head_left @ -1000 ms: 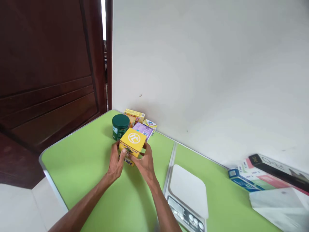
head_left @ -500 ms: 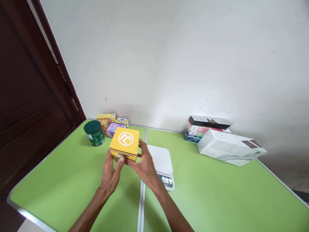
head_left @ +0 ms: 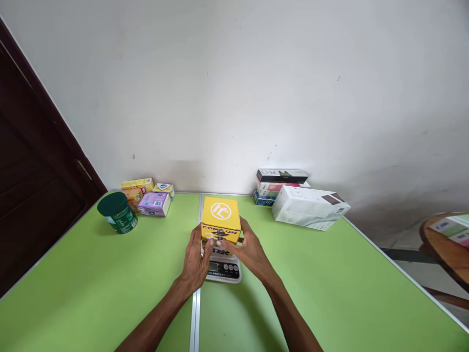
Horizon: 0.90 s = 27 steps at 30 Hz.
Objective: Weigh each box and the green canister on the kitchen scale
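Between my two hands is a yellow box [head_left: 220, 220] with a white round emblem on top and "COME ON" printed on its front. My left hand [head_left: 195, 256] grips its left side, and my right hand [head_left: 251, 249] is wrapped round its right side. Both thumbs meet on the front face. Under the box is a white kitchen scale [head_left: 223, 275], its buttons and small display showing at the near end. The box covers most of the scale's platform. Whether the box rests on the platform or hangs just above it, I cannot tell.
At the back left stand a green canister [head_left: 117, 212], a purple box [head_left: 154, 204] and several small yellow and orange packs [head_left: 137, 184]. Stacked boxes [head_left: 282, 176] and a large white box [head_left: 309, 208] sit at the back right. A wooden stool [head_left: 445, 239] stands beyond the table's right edge.
My hands have carried the yellow box rightward from over the green table to over the scale. The view has turned somewhat to the right, bringing the stool into sight.
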{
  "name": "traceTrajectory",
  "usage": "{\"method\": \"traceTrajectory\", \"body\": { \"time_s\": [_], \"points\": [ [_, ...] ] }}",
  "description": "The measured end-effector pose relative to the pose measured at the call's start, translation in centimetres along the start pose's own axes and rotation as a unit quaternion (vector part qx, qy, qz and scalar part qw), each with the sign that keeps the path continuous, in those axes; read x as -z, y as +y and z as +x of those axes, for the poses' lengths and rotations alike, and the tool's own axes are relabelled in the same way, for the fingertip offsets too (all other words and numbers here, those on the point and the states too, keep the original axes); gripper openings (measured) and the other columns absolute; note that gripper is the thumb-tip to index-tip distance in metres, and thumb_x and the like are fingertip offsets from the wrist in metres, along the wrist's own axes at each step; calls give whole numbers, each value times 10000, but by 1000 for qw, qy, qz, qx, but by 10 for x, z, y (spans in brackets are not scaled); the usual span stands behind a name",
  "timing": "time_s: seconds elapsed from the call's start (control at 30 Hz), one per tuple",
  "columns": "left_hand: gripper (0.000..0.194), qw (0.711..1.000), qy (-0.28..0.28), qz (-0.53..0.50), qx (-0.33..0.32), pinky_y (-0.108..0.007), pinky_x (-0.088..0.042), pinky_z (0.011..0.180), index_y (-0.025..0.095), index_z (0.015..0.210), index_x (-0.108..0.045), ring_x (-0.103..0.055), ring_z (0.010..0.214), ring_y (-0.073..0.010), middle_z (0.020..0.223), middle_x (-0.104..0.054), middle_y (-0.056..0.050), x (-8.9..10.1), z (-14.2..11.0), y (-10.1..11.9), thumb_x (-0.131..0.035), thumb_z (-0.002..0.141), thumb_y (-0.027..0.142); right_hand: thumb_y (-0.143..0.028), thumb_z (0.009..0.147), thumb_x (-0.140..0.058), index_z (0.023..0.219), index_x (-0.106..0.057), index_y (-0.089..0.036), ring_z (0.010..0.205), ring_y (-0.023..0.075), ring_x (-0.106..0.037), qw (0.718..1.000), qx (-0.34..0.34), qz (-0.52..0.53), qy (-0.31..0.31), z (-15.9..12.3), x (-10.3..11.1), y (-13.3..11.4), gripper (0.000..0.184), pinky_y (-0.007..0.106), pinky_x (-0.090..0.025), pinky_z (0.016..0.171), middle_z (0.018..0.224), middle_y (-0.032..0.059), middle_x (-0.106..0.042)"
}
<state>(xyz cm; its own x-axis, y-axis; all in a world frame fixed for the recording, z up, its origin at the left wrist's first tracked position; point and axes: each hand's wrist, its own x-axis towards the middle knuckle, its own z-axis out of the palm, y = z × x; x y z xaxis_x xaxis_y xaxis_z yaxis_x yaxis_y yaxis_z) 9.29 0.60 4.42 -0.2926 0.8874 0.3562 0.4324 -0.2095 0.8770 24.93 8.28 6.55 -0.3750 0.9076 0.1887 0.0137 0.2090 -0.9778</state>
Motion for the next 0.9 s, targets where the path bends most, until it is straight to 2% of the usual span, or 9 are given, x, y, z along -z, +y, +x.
{"method": "traceTrajectory", "body": {
  "time_s": [0.13,0.2,0.3,0.37,0.43,0.5,0.57,0.73,0.9],
  "points": [
    [565,999,-30,-15,13,-471,-470,1137,214,1490,-484,-577,1341,-289,1443,-591,-165,10,0,-13,-471,1041,558,-453,733,-895,1569,-424,-343,1424,326,-527,1000,0,15,-25,-3,11,17,966,486,-552,1059,1607,99,-490],
    [625,998,-10,-44,49,-493,-448,1169,216,1522,-456,-548,1400,-299,1526,-542,-168,18,-1,-29,-463,1031,602,-529,731,-888,1572,-420,-350,1457,334,-493,1000,-11,25,-3,-6,22,35,979,519,-511,1108,1649,97,-443],
    [703,986,71,-90,121,-531,-484,1134,201,1436,-541,-626,1320,-326,1474,-592,-180,28,-2,-60,-449,978,727,-752,815,-703,1461,-565,-265,1413,366,-537,992,-45,66,94,-11,35,72,820,552,-509,1090,1579,155,-526],
    [755,976,110,-112,153,-549,-519,1089,177,1336,-602,-691,1208,-334,1365,-659,-191,30,-4,-77,-462,927,797,-844,860,-543,1336,-650,-192,1303,374,-626,978,-67,98,173,-14,37,92,814,561,-518,1067,1440,206,-635],
    [772,971,124,-125,164,-555,-532,1073,167,1294,-618,-712,1157,-330,1307,-686,-192,29,-5,-87,-487,900,818,-863,869,-500,1265,-676,-154,1199,364,-683,964,-74,105,233,-16,32,103,831,561,-525,1052,1310,218,-703],
    [757,971,123,-125,165,-549,-532,1076,172,1297,-615,-710,1159,-320,1310,-685,-187,28,-6,-90,-501,903,808,-841,885,-514,1251,-681,-148,1163,347,-696,962,-68,84,251,-17,26,105,801,549,-529,1048,1258,204,-726],
    [748,972,119,-118,165,-539,-534,1075,176,1302,-612,-708,1163,-314,1317,-681,-182,27,-6,-89,-501,909,802,-827,896,-520,1240,-686,-152,1155,336,-696,966,-62,60,244,-18,22,101,776,532,-537,1038,1243,193,-733],
    [776,973,112,-104,171,-539,-533,1075,168,1319,-589,-702,1166,-317,1342,-659,-190,28,-5,-87,-452,919,817,-852,899,-471,1179,-702,-143,1119,340,-710,969,-64,44,234,-17,22,94,796,525,-556,1015,1190,202,-748],
    [774,986,103,-38,125,-568,-454,1161,178,1482,-469,-569,1371,-347,1503,-543,-207,28,-11,-75,-429,967,754,-743,975,-447,1213,-712,-187,1214,348,-680,975,-30,-11,218,-22,21,87,660,538,-537,1055,1306,181,-719]
  ]
}}
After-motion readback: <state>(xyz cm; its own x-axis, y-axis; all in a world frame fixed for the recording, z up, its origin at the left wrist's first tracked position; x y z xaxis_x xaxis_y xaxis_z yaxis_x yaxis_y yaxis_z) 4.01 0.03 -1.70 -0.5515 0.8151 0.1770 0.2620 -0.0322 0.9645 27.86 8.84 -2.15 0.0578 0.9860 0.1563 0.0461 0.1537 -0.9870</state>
